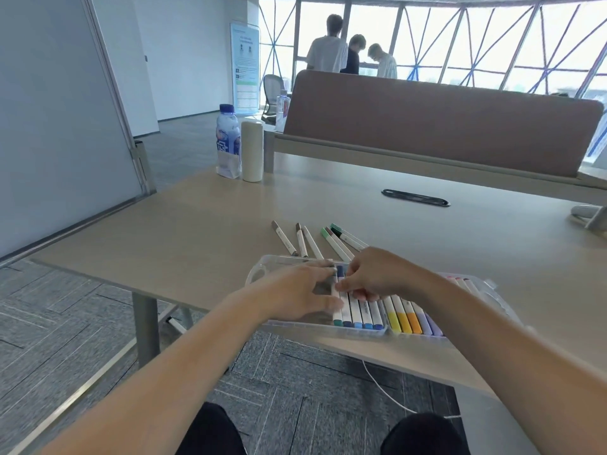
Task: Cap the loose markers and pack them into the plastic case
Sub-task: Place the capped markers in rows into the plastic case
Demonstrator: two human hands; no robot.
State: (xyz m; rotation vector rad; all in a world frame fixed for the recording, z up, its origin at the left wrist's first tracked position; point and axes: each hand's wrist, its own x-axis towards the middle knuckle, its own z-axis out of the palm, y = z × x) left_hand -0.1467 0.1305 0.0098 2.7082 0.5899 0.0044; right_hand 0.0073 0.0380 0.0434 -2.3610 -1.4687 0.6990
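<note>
My right hand [377, 274] has its fingers curled tight. The tips pinch the white-barrelled marker with a dark blue cap [340, 272], which lies at the 9 o'clock end of the packed row, so I can seat it flush against its neighbours. My left hand [295, 295] arches over the case's bare stretch at 9 o'clock of that marker, fingers bent towards it and thumb below. Through the blur I cannot tell whether it grips the marker or only steadies it.

The clear rectangular plastic case [328, 328] sits at the table's near edge, close to me, so both wrists reach it easily. Inside, the row of packed markers [404, 315] runs from blues through yellows and orange to lilac towards 3 o'clock, sorted by colour. The loose white markers with brown and green ends [336, 246] lie on the pale wooden table [197, 224] just at 12 o'clock of the case, within easy reach. I judge the packing well along, with only those few remaining.
</note>
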